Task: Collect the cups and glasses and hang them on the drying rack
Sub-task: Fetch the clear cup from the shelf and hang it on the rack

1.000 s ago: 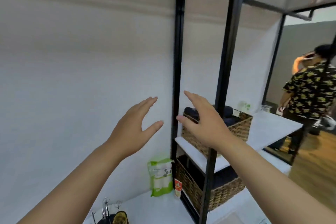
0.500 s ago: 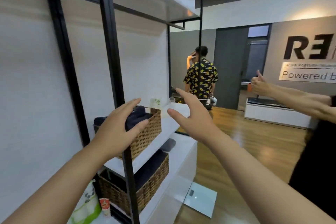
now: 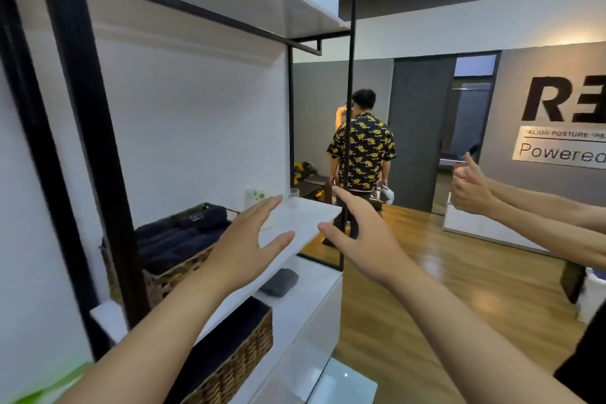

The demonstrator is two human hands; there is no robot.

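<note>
Beside a black-framed shelving unit [image 3: 82,102], both of the wearer's arms stretch forward with nothing in them. Left hand [image 3: 242,249] is spread wide, fingers apart, in front of the white middle shelf [image 3: 305,223]. Right hand [image 3: 364,239] is likewise spread and empty, palm turned inward, near the shelf's outer corner. A clear glass [image 3: 294,195] stands at the far end of that shelf, well beyond both hands. A wicker basket [image 3: 170,275] of dark towels sits on the same shelf, left of the left hand. Farther off, a person in a patterned shirt [image 3: 360,147] stands on the wooden floor [image 3: 426,289].
</note>
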